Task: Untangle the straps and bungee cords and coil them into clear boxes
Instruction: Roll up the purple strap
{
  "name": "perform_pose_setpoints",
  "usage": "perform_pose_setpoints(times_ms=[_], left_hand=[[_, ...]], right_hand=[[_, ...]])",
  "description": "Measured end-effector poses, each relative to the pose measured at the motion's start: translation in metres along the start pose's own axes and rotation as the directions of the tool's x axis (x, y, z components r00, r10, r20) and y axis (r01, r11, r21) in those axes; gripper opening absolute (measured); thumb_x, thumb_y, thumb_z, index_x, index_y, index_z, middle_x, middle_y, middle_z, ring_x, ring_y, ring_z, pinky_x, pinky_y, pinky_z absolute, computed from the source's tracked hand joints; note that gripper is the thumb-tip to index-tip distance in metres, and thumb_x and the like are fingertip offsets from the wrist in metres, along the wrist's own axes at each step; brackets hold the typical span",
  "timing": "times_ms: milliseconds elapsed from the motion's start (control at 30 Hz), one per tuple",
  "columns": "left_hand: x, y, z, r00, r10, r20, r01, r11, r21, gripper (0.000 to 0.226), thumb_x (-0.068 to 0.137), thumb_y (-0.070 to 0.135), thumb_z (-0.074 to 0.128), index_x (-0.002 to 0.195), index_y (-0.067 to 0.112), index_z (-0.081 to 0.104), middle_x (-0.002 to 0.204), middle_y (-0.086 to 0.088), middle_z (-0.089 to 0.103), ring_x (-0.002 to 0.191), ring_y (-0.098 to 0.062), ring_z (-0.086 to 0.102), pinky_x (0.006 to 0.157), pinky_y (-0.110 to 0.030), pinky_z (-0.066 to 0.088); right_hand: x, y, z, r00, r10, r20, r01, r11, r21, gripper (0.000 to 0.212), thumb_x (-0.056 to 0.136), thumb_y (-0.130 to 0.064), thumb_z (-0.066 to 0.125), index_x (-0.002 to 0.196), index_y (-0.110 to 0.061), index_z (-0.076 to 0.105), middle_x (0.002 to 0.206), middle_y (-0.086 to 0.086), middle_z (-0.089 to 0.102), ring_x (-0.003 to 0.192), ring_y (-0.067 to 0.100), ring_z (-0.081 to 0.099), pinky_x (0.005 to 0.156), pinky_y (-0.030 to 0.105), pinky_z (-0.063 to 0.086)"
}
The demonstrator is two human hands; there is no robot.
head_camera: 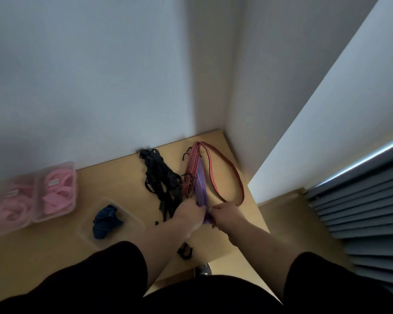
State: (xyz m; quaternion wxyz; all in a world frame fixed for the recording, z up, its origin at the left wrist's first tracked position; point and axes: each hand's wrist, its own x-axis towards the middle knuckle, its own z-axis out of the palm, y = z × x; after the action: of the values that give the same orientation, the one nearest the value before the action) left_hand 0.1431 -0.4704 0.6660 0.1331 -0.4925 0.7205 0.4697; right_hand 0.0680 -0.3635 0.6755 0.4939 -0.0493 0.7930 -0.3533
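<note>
a purple strap (201, 186) with a thin blue line lies folded lengthwise on the wooden table (55, 252), near its right edge. the left hand (187, 210) and right hand (225, 213) both pinch its near end, fingers curled around it. red cords (216, 173) and black straps (161, 180) lie just beside it. bare tabletop shows toward the front left, past an open clear box (114, 220) holding a blue strap (107, 222).

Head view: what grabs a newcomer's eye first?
Both hands, left hand and right hand, meet mid-table gripping a purple flat strap, which runs up into a red-and-black striped bungee bundle. Left of that lies a tangled heap of black straps. At the far left, two clear plastic boxes of pink coiled cords stand against the wall.
</note>
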Motion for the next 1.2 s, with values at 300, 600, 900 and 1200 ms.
perform_pose_setpoints(times_ms=[300,600,900,1200], left_hand=[[-0.011,-0.008,-0.007,0.971,-0.1,0.216,0.214,0.76,-0.613,0.012,0.093,0.019,0.071,0.099,0.008,0.07,0.076,-0.006,0.073,0.069,-0.016,0.068,0.059,-0.028,0.053],[-0.036,0.013,-0.053,0.98,0.194,0.05,-0.13,0.803,-0.581,0.006,0.088,0.021,0.075,0.093,0.022,0.073,0.086,-0.002,0.077,0.084,-0.019,0.072,0.076,-0.036,0.056],[-0.089,0.012,-0.087,0.876,0.441,0.193,-0.327,0.839,-0.434,0.014,0.08,0.026,0.072,0.094,0.022,0.072,0.083,0.005,0.072,0.08,-0.011,0.065,0.076,-0.028,0.052],[-0.1,-0.001,-0.088,0.894,0.323,0.311,-0.173,0.888,-0.425,0.005,0.09,0.014,0.071,0.094,0.017,0.069,0.083,0.003,0.069,0.075,-0.009,0.065,0.07,-0.024,0.052]], right_hand=[[-0.004,0.001,-0.013,0.99,-0.046,0.137,0.024,0.987,0.161,0.019,0.089,-0.012,0.061,0.093,0.003,0.072,0.07,0.007,0.066,0.059,0.014,0.059,0.058,0.026,0.051],[-0.009,-0.045,-0.018,0.983,-0.152,0.103,0.112,0.94,0.321,0.047,0.101,-0.048,0.054,0.104,-0.005,0.073,0.082,0.012,0.073,0.071,0.024,0.063,0.064,0.033,0.051],[-0.028,-0.095,-0.01,0.939,-0.116,0.325,-0.134,0.746,0.652,0.04,0.102,-0.026,0.058,0.121,0.009,0.062,0.112,0.026,0.067,0.102,0.036,0.066,0.1,0.048,0.053],[-0.009,-0.098,0.002,0.998,-0.002,-0.067,0.02,0.959,0.282,0.018,0.09,-0.009,0.064,0.105,0.002,0.062,0.084,0.019,0.068,0.075,0.029,0.066,0.07,0.041,0.055]])
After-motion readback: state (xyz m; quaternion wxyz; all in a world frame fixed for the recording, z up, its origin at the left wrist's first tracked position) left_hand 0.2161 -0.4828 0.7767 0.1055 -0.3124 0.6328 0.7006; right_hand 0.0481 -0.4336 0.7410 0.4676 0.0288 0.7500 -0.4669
